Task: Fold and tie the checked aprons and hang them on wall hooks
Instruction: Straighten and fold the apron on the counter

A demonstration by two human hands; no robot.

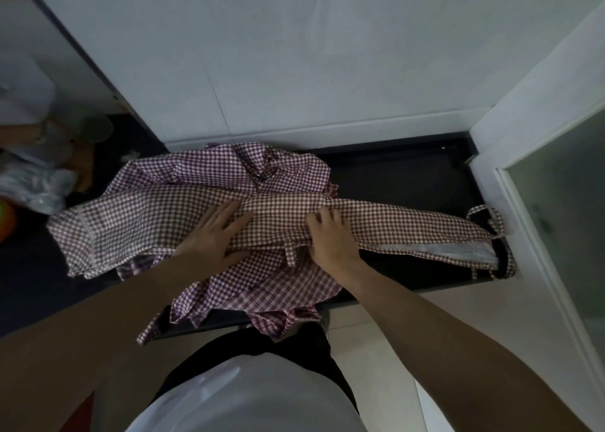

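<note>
While the left hand [214, 235] presses flat, the right hand's [330, 235] grip pinches the checked apron [278, 209].

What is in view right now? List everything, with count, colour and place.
Checked cloth aprons: at least two, exact count unclear, purple-and-white, heaped on the counter.
Dark flat counter: one, black, against the wall.
White tiled wall: one, behind the counter.
Clear plastic bag: one, far left, blurred.
Frosted glass door: one, far right.
Left hand: flat, pressing the aprons.
Right hand: fingers curled, gripping a fold.
</note>
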